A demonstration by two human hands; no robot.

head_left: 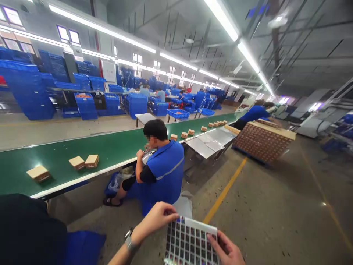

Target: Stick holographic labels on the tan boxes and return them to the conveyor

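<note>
A sheet of small dark, shiny stickers [190, 241] laid out in a grid hangs before me at the bottom of the view, its lower part cut off by the frame. My right hand [227, 250] grips its right edge, thumb on top. At the upper left corner, the fingers of my left hand [161, 217] are pinched together on the sheet's edge; whether a loose sticker is between them is too small to tell. A watch [128, 239] is on my left wrist.
A green conveyor belt [110, 145] carries several small cardboard boxes [92, 161]. A seated person in a blue vest [168, 169] is just ahead, holding a similar sheet. Metal tables [205, 143] adjoin the belt. A pallet of stacked boxes [263, 141] stands right; a dark sleeve [30, 228] is near left.
</note>
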